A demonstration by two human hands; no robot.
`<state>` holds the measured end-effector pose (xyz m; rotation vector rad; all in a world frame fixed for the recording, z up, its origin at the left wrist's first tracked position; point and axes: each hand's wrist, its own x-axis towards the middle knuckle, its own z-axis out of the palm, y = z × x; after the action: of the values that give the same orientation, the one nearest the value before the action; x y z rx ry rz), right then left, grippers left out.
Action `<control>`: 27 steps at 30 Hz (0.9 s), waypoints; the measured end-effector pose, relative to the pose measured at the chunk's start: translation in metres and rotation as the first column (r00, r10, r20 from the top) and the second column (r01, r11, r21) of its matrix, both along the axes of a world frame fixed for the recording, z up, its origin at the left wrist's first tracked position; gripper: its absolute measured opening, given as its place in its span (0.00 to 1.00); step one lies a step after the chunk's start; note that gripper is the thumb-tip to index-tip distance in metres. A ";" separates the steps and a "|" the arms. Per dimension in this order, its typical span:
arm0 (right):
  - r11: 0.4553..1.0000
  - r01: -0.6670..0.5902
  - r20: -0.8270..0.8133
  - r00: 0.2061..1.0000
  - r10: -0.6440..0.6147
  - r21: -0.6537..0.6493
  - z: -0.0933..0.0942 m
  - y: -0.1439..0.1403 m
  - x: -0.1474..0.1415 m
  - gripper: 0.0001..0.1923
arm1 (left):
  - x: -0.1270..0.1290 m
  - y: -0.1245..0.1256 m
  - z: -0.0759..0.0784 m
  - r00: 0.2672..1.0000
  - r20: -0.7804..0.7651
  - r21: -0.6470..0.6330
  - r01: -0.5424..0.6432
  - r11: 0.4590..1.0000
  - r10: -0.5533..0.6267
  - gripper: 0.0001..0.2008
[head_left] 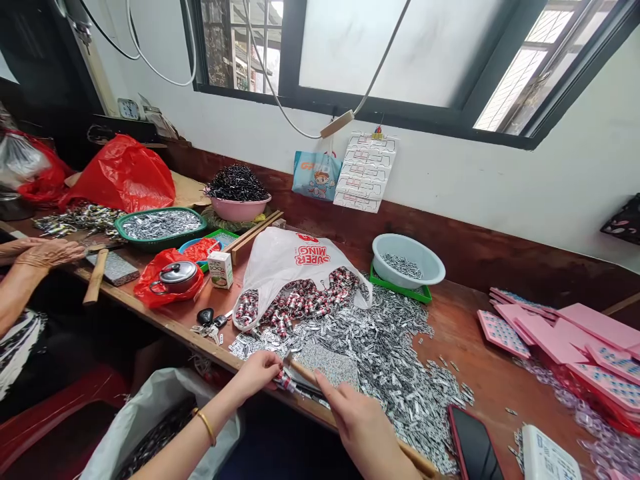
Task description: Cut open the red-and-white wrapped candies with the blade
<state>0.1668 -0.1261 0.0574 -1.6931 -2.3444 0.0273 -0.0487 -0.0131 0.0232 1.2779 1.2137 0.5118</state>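
While our left hand (257, 373) pinches a small piece (285, 381) at the desk's (465, 327) front edge, our right hand (357, 417) grips a stick (305, 371) (the blue bowl (407, 260) holds little silver bits (403, 265)).

Ahead of our fingertips (273, 365) a heap of small silver pieces (385, 347) covers the bench (460, 320), so we see no bare wood there. Beyond that heap a white plastic bag (295, 257) spilling red-and-silver parts blocks the way forward. To the left of our left hand (257, 373) a bunch of keys (210, 320) lies close to the bench edge, with a red bag holding a lidded pot (173, 277) behind it. Right of our right hand (363, 423) a phone (473, 447) lies near the edge. We find open wood between the heap and the pink cards (555, 337), further right of our fingers
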 end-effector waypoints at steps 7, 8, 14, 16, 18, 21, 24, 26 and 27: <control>0.999 0.021 -0.037 0.999 -0.020 0.025 -0.001 0.000 -0.001 0.30 | 0.002 -0.001 0.001 1.000 0.011 0.007 -0.006 1.000 0.006 0.10; 1.000 0.016 -0.034 0.999 -0.015 0.023 -0.003 0.000 -0.001 0.30 | 0.002 0.000 0.001 1.000 0.011 0.007 -0.007 1.000 0.007 0.10; 0.999 0.042 -0.038 0.998 -0.043 -0.017 -0.025 0.001 0.017 0.31 | -0.002 -0.006 0.002 0.999 0.036 0.029 -0.036 0.999 0.035 0.10; 0.991 0.121 -0.063 0.991 -0.118 0.048 -0.039 0.002 0.028 0.33 | -0.001 -0.011 0.004 0.991 0.109 0.094 -0.092 0.991 0.081 0.12; 0.972 0.196 -0.085 0.979 -0.186 0.132 -0.054 0.001 0.034 0.36 | 0.004 -0.015 0.005 0.983 0.152 0.207 -0.132 0.969 0.101 0.08; 0.940 0.268 -0.101 0.962 -0.252 0.210 -0.071 0.001 0.034 0.39 | 0.015 -0.015 0.005 0.996 0.056 0.417 -0.090 0.904 0.073 0.06; 0.940 0.280 -0.122 0.958 -0.260 0.195 -0.074 0.005 0.034 0.40 | 0.022 -0.014 0.007 1.000 -0.026 0.558 0.015 0.830 -0.001 0.10; 0.950 0.278 -0.174 0.952 -0.252 0.143 -0.067 0.014 0.044 0.33 | 0.022 -0.015 0.011 0.996 -0.047 0.588 0.088 0.804 -0.074 0.12; 0.946 0.307 -0.213 0.936 -0.281 0.102 -0.062 0.020 0.053 0.27 | 0.020 -0.016 0.014 0.992 -0.059 0.590 0.123 0.798 -0.109 0.13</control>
<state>0.2202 -0.1057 -0.0044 -1.8636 -1.8891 -0.0165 -0.0283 -0.0286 0.0369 1.8827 1.0106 0.8314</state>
